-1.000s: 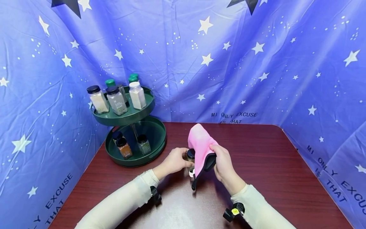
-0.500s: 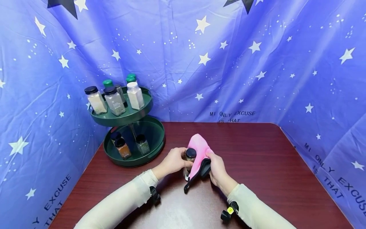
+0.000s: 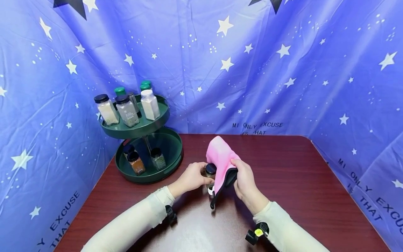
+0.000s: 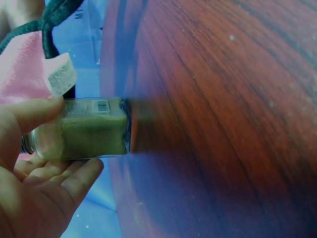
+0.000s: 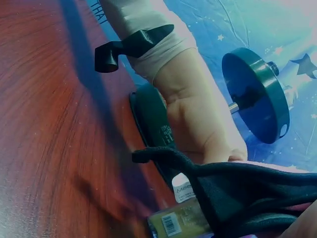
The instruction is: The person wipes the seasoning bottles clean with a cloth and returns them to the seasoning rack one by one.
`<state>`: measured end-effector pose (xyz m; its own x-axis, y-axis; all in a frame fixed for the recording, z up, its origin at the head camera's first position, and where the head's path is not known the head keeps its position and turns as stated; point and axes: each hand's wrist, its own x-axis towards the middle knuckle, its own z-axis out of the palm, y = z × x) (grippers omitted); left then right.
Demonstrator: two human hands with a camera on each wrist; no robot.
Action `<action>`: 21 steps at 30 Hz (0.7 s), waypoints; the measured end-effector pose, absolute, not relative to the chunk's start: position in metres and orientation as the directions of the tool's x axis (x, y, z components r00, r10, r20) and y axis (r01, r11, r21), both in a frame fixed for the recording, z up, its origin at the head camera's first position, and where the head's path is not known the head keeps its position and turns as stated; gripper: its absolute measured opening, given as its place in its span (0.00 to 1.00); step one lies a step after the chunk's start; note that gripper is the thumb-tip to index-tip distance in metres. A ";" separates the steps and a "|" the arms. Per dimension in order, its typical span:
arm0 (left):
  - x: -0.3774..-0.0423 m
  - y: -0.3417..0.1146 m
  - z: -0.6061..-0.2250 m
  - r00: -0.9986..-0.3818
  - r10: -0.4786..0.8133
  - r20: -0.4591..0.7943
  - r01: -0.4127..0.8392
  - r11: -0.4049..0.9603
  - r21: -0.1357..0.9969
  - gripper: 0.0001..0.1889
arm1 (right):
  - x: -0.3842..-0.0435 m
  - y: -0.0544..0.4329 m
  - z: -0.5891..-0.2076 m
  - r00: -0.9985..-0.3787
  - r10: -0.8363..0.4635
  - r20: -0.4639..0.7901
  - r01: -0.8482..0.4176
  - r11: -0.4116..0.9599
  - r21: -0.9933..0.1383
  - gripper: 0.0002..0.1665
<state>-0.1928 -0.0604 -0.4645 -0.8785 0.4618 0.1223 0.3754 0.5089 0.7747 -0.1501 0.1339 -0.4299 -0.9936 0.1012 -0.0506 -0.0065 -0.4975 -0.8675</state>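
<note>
My left hand (image 3: pixel 190 180) grips a square clear spice jar (image 4: pixel 96 131) with a black lid, thumb on one side and fingers on the other. Greenish-brown powder fills much of the jar, and a barcode label shows near its base. The jar is upright low over the table; whether its base touches the wood I cannot tell. In my right hand (image 3: pixel 247 182) is a pink cloth (image 3: pixel 218 152) with black edging and a white tag (image 4: pixel 61 75), pinched between thumb and fingers. The cloth lies against the jar's right side and hides part of it.
A green two-tier turntable rack (image 3: pixel 136 131) stands at the back left of the dark red wooden table (image 3: pixel 283 168). Several spice jars sit on its upper tier, including a white-capped jar (image 3: pixel 150 105); its lower tier holds more, among them an orange-brown jar (image 3: pixel 136 164). Blue star-patterned fabric surrounds the table.
The right hand and cloth dropped down and leftward along the jar half a second ago, then came back up and right. The left hand keeps the jar in nearly the same place.
</note>
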 end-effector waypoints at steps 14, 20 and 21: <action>-0.193 -0.062 -0.458 -0.878 0.458 0.140 0.398 0.534 0.746 0.17 | -0.153 0.136 -0.465 -0.979 0.064 -0.193 0.148 -0.425 -0.893 0.09; -0.193 -0.061 -0.461 -0.883 0.452 0.126 0.382 0.537 0.752 0.16 | -0.154 0.139 -0.434 -0.993 0.022 -0.115 0.088 -0.502 -0.861 0.09; -0.193 -0.061 -0.462 -0.884 0.451 0.122 0.378 0.537 0.755 0.16 | -0.154 0.140 -0.430 -0.994 0.023 -0.110 0.082 -0.525 -0.847 0.10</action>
<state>-0.1929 -0.0611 -0.4615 -0.8840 0.4513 0.1216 0.3778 0.5366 0.7546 -0.1535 0.1395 -0.4299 -0.9937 0.0232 -0.1100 0.0815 -0.5251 -0.8471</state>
